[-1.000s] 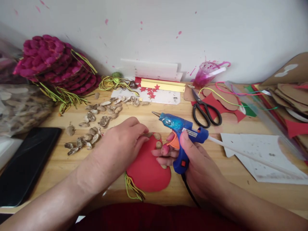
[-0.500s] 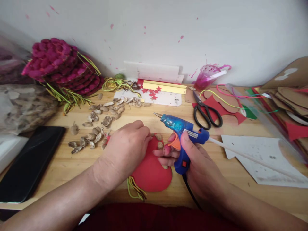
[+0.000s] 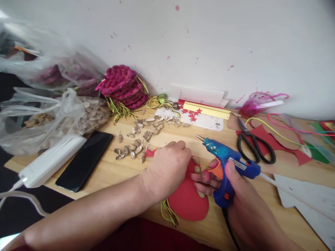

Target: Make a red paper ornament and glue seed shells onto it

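Observation:
My right hand (image 3: 246, 205) is wrapped round a blue hot glue gun (image 3: 221, 151) with an orange trigger, its metal nozzle pointing up and left. A red, rounded flat piece (image 3: 190, 205) lies on the table between my hands. Peanut shells (image 3: 197, 169) sit along its right edge, and yellow-green yarn strands (image 3: 169, 212) stick out at its lower left. My left hand (image 3: 169, 169) is closed over the piece's upper part. Its fingertips are turned away, so whatever they pinch is hidden. Loose peanut shell halves (image 3: 133, 150) are scattered beyond that hand.
Black-handled scissors (image 3: 255, 143) lie at right near a stained plastic cup (image 3: 253, 104). Stacked magenta mats (image 3: 123, 87) stand at the back left. A phone (image 3: 85, 160), a white power strip (image 3: 51, 160) and a bag of shells (image 3: 91, 115) are at left. White paper (image 3: 306, 198) lies right.
The camera view has swung left, so everything appears further right and more of the bags and power strip shows. Both hands keep nearly the same pose over the red piece.

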`<state>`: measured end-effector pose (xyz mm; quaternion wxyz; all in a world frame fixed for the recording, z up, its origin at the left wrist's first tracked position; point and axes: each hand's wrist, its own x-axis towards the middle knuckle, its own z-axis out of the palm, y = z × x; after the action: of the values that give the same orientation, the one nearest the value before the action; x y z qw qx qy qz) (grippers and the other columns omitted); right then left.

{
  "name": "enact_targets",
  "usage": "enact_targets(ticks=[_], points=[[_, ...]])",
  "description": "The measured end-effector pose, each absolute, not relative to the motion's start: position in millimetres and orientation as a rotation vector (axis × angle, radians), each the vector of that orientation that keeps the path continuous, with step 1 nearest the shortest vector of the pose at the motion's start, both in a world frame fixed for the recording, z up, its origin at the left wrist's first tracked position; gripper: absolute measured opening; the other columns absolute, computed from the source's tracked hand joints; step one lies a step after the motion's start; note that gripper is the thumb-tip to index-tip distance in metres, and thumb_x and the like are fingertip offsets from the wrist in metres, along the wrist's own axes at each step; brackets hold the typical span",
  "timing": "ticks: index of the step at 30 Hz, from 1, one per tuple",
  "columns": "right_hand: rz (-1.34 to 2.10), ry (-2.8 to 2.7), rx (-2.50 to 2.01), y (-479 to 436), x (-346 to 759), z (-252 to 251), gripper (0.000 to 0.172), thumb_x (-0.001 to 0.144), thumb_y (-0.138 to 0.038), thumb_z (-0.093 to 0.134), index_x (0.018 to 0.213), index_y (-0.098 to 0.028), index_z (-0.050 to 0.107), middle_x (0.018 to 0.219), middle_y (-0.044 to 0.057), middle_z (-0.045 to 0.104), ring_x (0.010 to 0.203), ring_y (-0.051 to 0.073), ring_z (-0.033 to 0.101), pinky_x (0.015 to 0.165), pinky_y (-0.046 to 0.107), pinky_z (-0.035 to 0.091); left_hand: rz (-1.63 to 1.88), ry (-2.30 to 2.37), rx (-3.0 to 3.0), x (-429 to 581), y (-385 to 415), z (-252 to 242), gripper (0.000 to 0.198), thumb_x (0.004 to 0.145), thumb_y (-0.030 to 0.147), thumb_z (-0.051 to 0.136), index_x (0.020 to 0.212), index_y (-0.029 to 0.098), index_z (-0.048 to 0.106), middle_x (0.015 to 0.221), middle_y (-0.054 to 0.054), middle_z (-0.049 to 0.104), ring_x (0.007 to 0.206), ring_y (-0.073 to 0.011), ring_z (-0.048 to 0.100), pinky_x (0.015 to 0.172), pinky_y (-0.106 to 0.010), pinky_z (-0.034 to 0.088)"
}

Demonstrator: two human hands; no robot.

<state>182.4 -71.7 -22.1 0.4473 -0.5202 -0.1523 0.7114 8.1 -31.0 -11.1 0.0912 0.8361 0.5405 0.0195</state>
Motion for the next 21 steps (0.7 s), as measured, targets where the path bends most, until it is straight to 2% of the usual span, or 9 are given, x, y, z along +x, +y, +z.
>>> enact_targets(ticks=[11, 17, 21], points=[[1.752, -0.422, -1.263, -72.5, 183.5, -23.8, 0.032, 0.079, -0.052, 0.083, 0.089, -0.023, 0.073, 0.079, 0.009, 0.073, 0.091, 0.033, 0.078, 0.074, 0.039, 0.063, -0.020, 1.600, 2.443, 10.5, -28.9, -6.0, 0.019, 0.094, 0.010, 0.052, 0.086, 0.015, 0.068, 0.089, -0.009, 0.066, 0.089, -0.0259, 0.067, 0.074, -0.038, 0.057], [1.682, -0.351, -1.372, -66.4, 177.5, -22.5, 0.057, 0.051, -0.063, 0.095, 0.082, -0.021, 0.071, 0.072, 0.006, 0.072, 0.081, 0.034, 0.078, 0.063, 0.038, 0.065, -0.071, 1.618, 2.408, 11.4, -29.0, -3.3, 0.018, 0.096, 0.012, 0.051, 0.090, 0.016, 0.068, 0.093, -0.009, 0.066, 0.093, -0.0271, 0.067, 0.075, -0.039, 0.058], [1.683, -0.370, -1.366, -65.4, 177.0, -21.5, 0.060, 0.050, -0.063, 0.095, 0.083, -0.020, 0.070, 0.070, 0.005, 0.071, 0.080, 0.032, 0.078, 0.060, 0.034, 0.063, -0.085, 1.623, 2.409, 11.3, -29.2, -1.9, 0.017, 0.095, 0.011, 0.052, 0.091, 0.016, 0.068, 0.094, -0.008, 0.067, 0.093, -0.0275, 0.068, 0.074, -0.039, 0.058]])
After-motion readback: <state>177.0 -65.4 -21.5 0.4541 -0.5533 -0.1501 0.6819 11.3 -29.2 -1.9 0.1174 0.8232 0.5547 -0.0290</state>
